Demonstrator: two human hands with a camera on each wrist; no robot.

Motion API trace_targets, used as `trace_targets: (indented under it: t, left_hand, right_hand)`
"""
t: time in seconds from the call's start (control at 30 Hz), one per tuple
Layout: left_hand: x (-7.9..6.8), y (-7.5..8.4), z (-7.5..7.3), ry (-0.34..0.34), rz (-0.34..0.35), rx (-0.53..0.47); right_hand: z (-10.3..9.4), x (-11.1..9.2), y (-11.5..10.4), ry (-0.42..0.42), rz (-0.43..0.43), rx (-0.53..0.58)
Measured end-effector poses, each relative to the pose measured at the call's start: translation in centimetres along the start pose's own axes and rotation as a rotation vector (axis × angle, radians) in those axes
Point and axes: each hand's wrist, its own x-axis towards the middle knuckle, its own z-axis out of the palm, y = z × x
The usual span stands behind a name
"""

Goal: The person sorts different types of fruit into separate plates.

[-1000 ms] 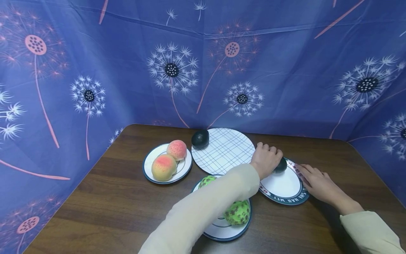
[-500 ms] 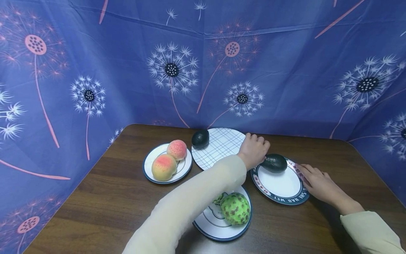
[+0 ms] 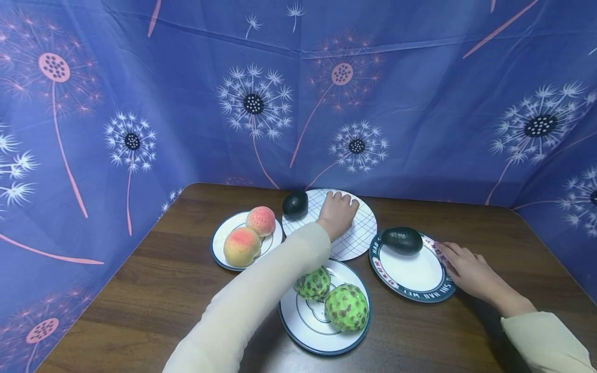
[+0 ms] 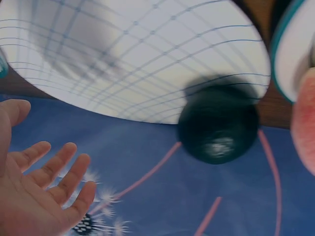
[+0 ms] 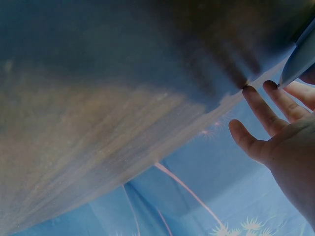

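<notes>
My left hand [image 3: 338, 215] is over the white plate with blue grid lines [image 3: 359, 243]; its fingers are loosely spread and hold nothing in the left wrist view. Left of it, a dark green avocado-like fruit [image 3: 295, 204] sits at that plate's edge. A second such dark fruit [image 3: 402, 240] lies on the far left part of the white plate with a lettered dark green rim [image 3: 422, 295]. At this plate's right rim rests my right hand [image 3: 471, 272], fingers fairly straight with their tips touching the rim. The right wrist view shows those fingers [image 5: 263, 110] against the plate edge.
Two peaches [image 3: 241, 246] sit on a blue-rimmed plate [image 3: 219, 259] at the left. Two green, brown-spotted round fruits [image 3: 346, 306] occupy another blue-rimmed plate [image 3: 322, 348] near the front, partly under my left sleeve [image 3: 261, 295]. A blue dandelion-print cloth [image 3: 186, 103] hangs behind the wooden table [image 3: 140, 295].
My left hand has let go of the dark fruit on the lettered plate and moved left over the grid plate. That fruit is now fully visible. My right hand stays at the rim.
</notes>
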Motion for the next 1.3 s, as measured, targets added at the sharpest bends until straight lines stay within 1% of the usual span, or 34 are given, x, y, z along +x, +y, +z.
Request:
trace_targets:
  t: [0.27, 0.47, 0.57, 0.7, 0.93, 1.17, 1.3]
  left_hand:
    - [-0.7, -2.3, 1.9, -0.014, -0.054, -0.033]
    - [-1.0, -3.7, 3.1, -0.051, -0.082, -0.045]
    - [-1.1, -4.3, 3.6, -0.054, -0.104, -0.058]
    - [-1.4, -4.9, 4.3, -0.05, -0.126, -0.066]
    - [-1.9, -5.7, 5.2, -0.039, -0.166, -0.053]
    - [-2.0, -6.5, 6.3, -0.057, -0.203, -0.068]
    - [-2.2, -6.9, 6.6, -0.067, -0.218, -0.089]
  right_hand:
    - [0.1, 0.0, 0.0, -0.003, 0.006, 0.006]
    - [0.1, 0.0, 0.0, 0.0, 0.001, 0.004]
    - [0.1, 0.0, 0.1, 0.003, -0.004, -0.002]
    - [0.0, 0.0, 0.0, 0.0, 0.003, -0.012]
    - [0.0, -0.1, 0.0, -0.005, -0.001, 0.003]
    - [-0.2, 0.1, -0.2, -0.025, 0.023, 0.011]
    - [-0.2, 0.1, -0.2, -0.029, 0.034, 0.013]
